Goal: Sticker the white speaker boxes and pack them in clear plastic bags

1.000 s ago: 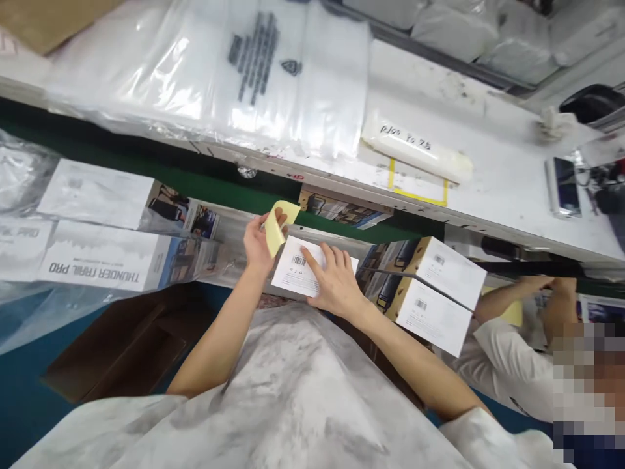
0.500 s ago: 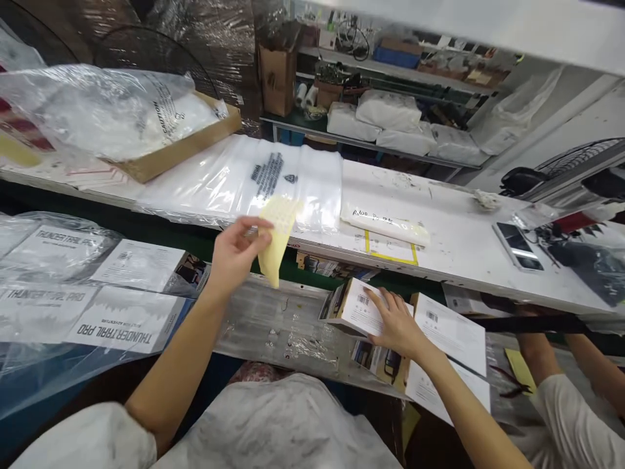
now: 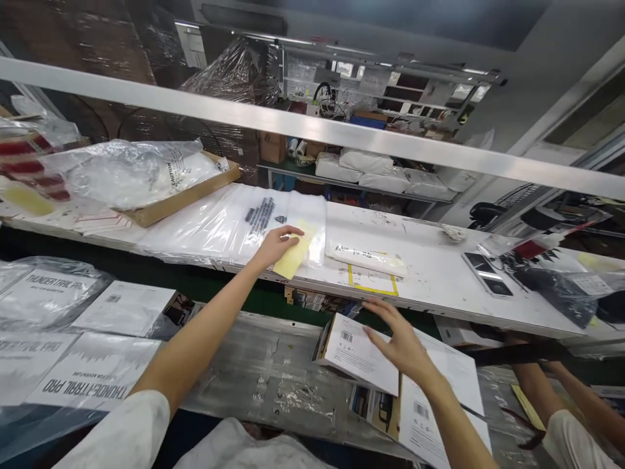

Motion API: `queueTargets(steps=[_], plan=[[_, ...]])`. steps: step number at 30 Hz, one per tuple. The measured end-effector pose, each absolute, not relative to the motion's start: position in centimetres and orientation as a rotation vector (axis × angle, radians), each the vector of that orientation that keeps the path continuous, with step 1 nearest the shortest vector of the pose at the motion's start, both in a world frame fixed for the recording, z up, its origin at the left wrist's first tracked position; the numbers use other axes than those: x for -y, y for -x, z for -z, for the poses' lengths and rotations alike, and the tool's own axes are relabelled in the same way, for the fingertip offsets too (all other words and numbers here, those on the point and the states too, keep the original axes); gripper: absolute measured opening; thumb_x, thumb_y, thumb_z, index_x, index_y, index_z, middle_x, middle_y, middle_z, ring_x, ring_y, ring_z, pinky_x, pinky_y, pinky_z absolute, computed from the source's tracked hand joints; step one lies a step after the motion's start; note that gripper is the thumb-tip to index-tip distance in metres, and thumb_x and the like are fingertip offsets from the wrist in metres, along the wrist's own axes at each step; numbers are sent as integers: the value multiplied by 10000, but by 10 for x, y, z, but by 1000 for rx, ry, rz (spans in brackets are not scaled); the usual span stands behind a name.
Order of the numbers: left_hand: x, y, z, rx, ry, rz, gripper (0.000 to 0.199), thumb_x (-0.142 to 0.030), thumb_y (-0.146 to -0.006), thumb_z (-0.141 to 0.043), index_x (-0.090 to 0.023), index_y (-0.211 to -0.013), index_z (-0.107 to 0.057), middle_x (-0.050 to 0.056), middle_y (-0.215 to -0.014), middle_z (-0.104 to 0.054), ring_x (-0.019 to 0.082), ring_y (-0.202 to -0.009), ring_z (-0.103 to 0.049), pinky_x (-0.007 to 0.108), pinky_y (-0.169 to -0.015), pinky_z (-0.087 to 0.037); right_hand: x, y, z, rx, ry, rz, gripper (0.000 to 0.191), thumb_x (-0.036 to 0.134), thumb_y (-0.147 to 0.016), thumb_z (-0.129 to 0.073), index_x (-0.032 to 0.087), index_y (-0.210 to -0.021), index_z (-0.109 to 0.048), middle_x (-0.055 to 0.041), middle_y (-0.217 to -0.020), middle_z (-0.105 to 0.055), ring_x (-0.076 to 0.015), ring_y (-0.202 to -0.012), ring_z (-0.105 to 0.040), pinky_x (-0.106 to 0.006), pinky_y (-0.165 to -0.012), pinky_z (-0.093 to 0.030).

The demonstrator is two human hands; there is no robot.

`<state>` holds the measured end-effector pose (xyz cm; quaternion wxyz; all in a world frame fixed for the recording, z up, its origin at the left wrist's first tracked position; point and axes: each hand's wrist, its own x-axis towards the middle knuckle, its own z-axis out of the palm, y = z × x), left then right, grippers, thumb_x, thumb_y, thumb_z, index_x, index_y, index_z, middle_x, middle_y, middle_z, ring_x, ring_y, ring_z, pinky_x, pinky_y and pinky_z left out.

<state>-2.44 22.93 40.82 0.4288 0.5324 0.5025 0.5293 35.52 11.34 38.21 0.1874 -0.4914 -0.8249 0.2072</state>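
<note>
A yellow paper sheet (image 3: 294, 257) is pinched in my left hand (image 3: 279, 246), held over the front edge of a stack of clear plastic bags (image 3: 224, 225). My right hand (image 3: 398, 339) has its fingers spread just above a white box (image 3: 359, 348) with a barcode, which sits tilted on other white boxes (image 3: 422, 413). Nothing shows in its fingers. A rolled plastic packet (image 3: 366, 259) with handwriting lies on the white shelf to the right of the bags.
Bagged and loose printed boxes (image 3: 100, 368) stand at the left. A cardboard tray (image 3: 185, 192) holds plastic. A phone (image 3: 487, 274) lies on the shelf (image 3: 430, 260). A metal bar (image 3: 293, 127) crosses above. Another person's arms (image 3: 541, 384) are at the right.
The view has tilted up. My left hand has moved the yellow sheet forward and right, toward the bags. My right hand has lifted off the white box and spread its fingers.
</note>
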Motion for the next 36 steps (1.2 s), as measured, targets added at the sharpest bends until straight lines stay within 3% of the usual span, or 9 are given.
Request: queueTargets(steps=[5, 8, 14, 22, 26, 29, 31, 34, 36], plan=[[-255, -4, -401, -1360, -1472, -1305, 157, -288, -730, -798, -249, -876, -837, 75, -821, -737, 237, -731, -645, 280, -618, -495, -224, -323, -428, 2485, 1509, -288, 872, 252, -897, -653, 217, -1690, -294, -181, -1754, -312, -375, -1648, -239, -618, -1311, -279], [-275, -12, -402, -1426, -1550, -1275, 127, -258, -711, -779, -255, -831, -823, 75, -835, -725, 273, -822, -660, 323, -724, -533, -273, -304, -435, 2608, 1624, -420, 1013, 249, -813, -743, 157, -1702, -267, -248, -1638, -474, -419, -1534, -439, -599, -1218, -404], [-286, -34, -399, -1497, -1766, -1047, 193, -249, -802, -707, -238, -956, -821, 67, -855, -727, 294, -825, -688, 409, -845, -537, -288, -329, -443, 2544, 1652, -419, 683, 259, -768, -768, 120, -1428, -659, -192, -1347, -689, -350, -1219, -687, -435, -1050, -543], [-279, -101, -414, -1619, -1994, -905, 372, -230, -819, -812, -168, -1154, -664, 222, -1356, -625, 447, -1347, -529, 611, -1162, -342, -301, -340, -449, 2369, 1658, -358, 699, 320, -902, -699, 144, -1558, -533, -187, -1460, -628, -337, -1311, -636, -440, -1129, -494], [-228, -60, -423, -1494, -1900, -1057, 193, -367, -985, -660, -198, -1066, -610, 153, -1248, -640, 317, -1201, -603, 462, -1054, -464, -299, -324, -437, 2404, 1673, -469, 715, 338, -875, -763, 136, -1532, -564, -219, -1569, -553, -390, -1436, -546, -522, -1213, -435], [-160, 7, -392, -1031, -1526, -882, 316, -530, -979, -666, -221, -930, -622, 28, -869, -673, 208, -806, -637, 339, -793, -516, -248, -322, -448, 2257, 1603, -463, 647, 417, -931, -704, 181, -1519, -571, -200, -1617, -496, -401, -1496, -472, -575, -1223, -417], [-120, 47, -346, -894, -1210, -587, 392, -583, -910, -744, -196, -886, -682, 44, -819, -709, 209, -752, -656, 332, -753, -521, -187, -312, -454, 2217, 1373, -732, 356, 473, -973, -664, 253, -1242, -741, -121, -1321, -719, -324, -1270, -661, -493, -1140, -509], [-103, 77, -263, -1241, -595, -705, 567, -629, -699, -900, -176, -1003, -747, 140, -1074, -770, 313, -977, -723, 361, -815, -552, -87, -263, -419, 2188, 1183, -1602, 252, 484, -942, -742, 284, -1077, -817, -66, -1101, -807, -273, -1075, -752, -411, -1038, -574], [-123, 76, -214, -1405, -331, -865, 708, -716, -745, -809, -223, -1239, -685, 180, -1449, -645, 377, -1315, -623, 417, -952, -564, -39, -211, -357, 1918, 1216, -1822, 436, 488, -899, -785, 331, -1305, -758, -65, -1353, -750, -293, -1240, -710, -434, -1117, -539]])
